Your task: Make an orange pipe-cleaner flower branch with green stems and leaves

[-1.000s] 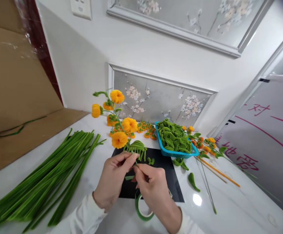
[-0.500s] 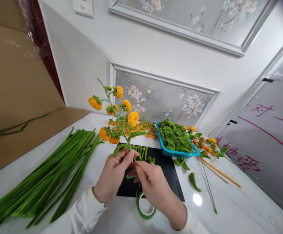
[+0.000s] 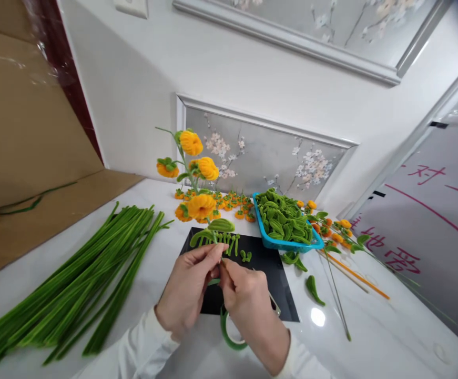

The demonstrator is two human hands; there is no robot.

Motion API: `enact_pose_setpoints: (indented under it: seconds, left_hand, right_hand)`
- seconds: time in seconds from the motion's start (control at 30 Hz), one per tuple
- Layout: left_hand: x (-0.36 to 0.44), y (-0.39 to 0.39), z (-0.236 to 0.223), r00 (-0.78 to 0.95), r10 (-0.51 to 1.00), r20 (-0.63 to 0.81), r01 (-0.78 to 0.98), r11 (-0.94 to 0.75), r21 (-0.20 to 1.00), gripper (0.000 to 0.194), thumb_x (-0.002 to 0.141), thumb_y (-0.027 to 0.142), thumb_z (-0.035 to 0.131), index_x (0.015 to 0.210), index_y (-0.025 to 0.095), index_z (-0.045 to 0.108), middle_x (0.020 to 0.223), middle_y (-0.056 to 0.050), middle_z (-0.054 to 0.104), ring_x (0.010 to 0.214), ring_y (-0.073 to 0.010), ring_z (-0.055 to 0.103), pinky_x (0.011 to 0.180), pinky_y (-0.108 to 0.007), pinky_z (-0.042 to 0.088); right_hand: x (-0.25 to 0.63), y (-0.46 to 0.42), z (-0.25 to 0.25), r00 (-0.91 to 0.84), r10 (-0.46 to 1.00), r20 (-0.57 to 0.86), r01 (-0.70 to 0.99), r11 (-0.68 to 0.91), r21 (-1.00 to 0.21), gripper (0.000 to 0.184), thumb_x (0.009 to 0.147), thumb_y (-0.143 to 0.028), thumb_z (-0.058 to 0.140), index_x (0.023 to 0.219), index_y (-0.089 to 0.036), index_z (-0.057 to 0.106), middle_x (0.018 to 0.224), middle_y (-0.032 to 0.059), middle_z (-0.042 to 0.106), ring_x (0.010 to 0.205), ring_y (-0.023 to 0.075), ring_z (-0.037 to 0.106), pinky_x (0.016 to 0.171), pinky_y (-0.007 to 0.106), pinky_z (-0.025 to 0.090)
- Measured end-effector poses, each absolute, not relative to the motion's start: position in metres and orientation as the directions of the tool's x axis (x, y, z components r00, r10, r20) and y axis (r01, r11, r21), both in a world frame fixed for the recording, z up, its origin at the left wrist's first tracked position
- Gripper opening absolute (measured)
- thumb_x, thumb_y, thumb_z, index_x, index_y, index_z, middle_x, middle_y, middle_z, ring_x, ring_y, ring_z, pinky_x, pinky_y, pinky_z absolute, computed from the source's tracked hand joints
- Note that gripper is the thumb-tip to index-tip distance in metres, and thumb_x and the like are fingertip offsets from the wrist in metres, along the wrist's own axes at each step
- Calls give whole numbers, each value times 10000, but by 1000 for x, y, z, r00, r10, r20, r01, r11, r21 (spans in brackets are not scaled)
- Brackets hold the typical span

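A spray of yellow-orange fuzzy pipe-cleaner flowers stands up from my hands, with two green leaves low on its stem. My left hand is closed, thumb and fingers pinching the stem just under the leaves. My right hand is closed too, its thumb and forefinger pinched on the lower stem close beside the left fingertips. A bit of green tape shows between the hands. The roll of green tape lies beneath, partly hidden by my right hand.
Green pipe cleaners lie at left. A black mat carries small green pieces and a partly hidden metal tool. Behind are orange flower heads and a blue basket of green leaves; finished-looking sprays lie right.
The flower spray has turned on its stem, so the blooms face differently and the leaves have swung round. Both hands stay close together; the right hand has rotated slightly, uncovering part of the metal tool.
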State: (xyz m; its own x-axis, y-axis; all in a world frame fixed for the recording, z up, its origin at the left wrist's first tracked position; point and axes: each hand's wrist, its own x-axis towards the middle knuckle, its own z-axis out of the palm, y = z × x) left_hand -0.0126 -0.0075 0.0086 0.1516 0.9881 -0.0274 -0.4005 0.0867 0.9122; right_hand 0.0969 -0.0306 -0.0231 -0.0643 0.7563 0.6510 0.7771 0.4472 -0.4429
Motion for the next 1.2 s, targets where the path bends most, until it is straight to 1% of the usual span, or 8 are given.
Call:
enact_pose_setpoints:
  seconds: [0.13,0.33,0.43,0.57,0.73,0.9,1.07,1.2]
  left_hand:
    - [-11,-11,5,15,999,38,-346,-30,938,226,724,372,699,782,155,705,664,15,587,571,-86,460,510,-176,378]
    - [-15,-9,5,110,984,137,-232,-109,967,240,819,404,574,894,194,666,503,69,469,403,-94,425,389,-200,353]
    - [-15,-9,9,110,973,204,-110,-192,975,236,818,390,570,841,179,671,509,57,472,432,-106,439,411,-210,364]
    - [-15,-6,9,55,976,213,-67,-209,976,213,756,355,644,722,149,690,561,30,509,512,-104,419,468,-207,346]
    - [-13,-5,8,92,996,0,-345,32,938,236,672,374,726,656,141,689,589,27,502,567,-100,413,517,-205,346]
    - [-11,-8,13,99,993,-67,-468,106,877,224,613,330,779,666,128,695,647,22,536,558,-71,375,499,-177,319]
    - [-13,-7,9,29,999,33,-288,-23,957,259,679,361,737,603,128,649,572,39,479,542,-76,354,485,-185,307]
    - [-12,-11,8,114,993,22,-309,15,951,255,709,391,706,675,141,666,619,31,500,569,-86,401,504,-188,356]
  right_hand:
    - [94,-33,-22,-99,732,674,813,450,-370,280,897,-157,376,811,-136,642,572,46,632,462,142,562,462,237,318]
    - [103,-35,-3,-178,877,447,509,471,-721,260,924,-202,375,788,-168,595,591,-4,602,489,89,550,473,160,375]
    - [107,-36,-1,-158,895,417,483,439,-758,286,906,-191,398,680,-172,573,547,-20,570,452,72,530,431,145,345]
    - [107,-36,-7,-86,811,579,652,485,-583,280,879,-161,409,674,-167,600,515,-14,544,429,84,496,439,185,333]
    - [105,-35,-14,-131,631,765,820,503,-274,280,903,-144,396,766,-147,640,545,16,588,461,112,524,473,228,342]
    - [103,-36,-17,-234,575,784,882,464,-77,240,927,-116,387,874,-132,620,581,17,593,501,136,528,474,262,336]
    - [105,-36,-19,-294,539,789,891,454,22,215,922,-89,389,917,-117,602,621,28,602,521,133,536,480,259,369]
    - [109,-36,-17,-242,575,781,886,459,-64,233,938,-122,383,847,-143,596,605,18,589,511,126,551,498,241,402]
